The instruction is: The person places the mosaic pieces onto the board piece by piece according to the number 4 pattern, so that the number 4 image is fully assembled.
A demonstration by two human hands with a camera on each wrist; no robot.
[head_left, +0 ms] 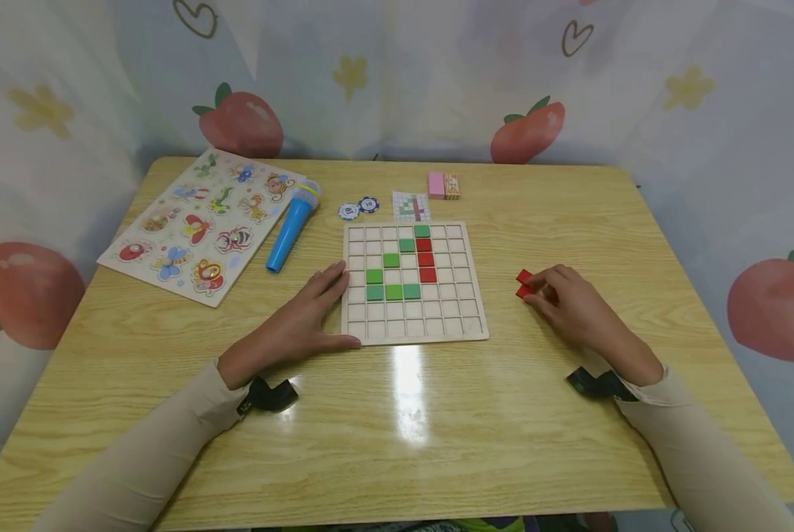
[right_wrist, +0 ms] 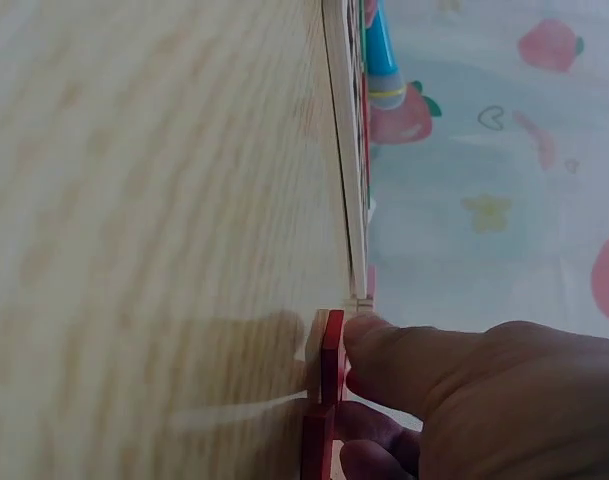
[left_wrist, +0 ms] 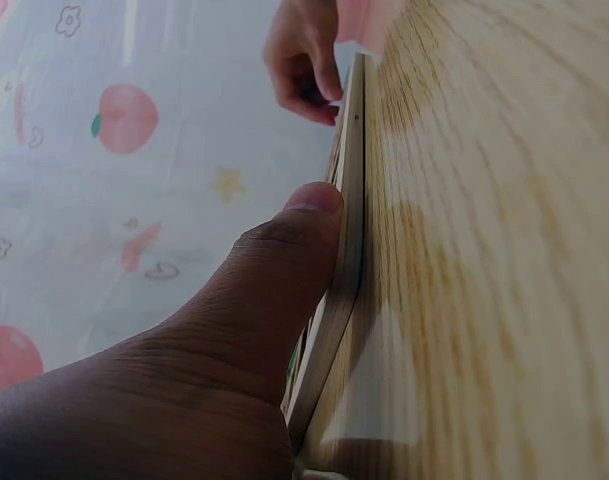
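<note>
The wooden grid board lies flat, with several green tiles and three red tiles in its cells. My left hand rests at the board's left edge, fingers spread and thumb against its near side. Right of the board, my right hand has thumb and fingers bent at two loose red tiles. It pinches one red tile, which sits slightly higher than the other red tile. The fingertips' exact contact is partly hidden.
Behind the board lie a small pattern card, two round chips, a pink block and a patterned block. A blue toy microphone and an insect picture board occupy the left side.
</note>
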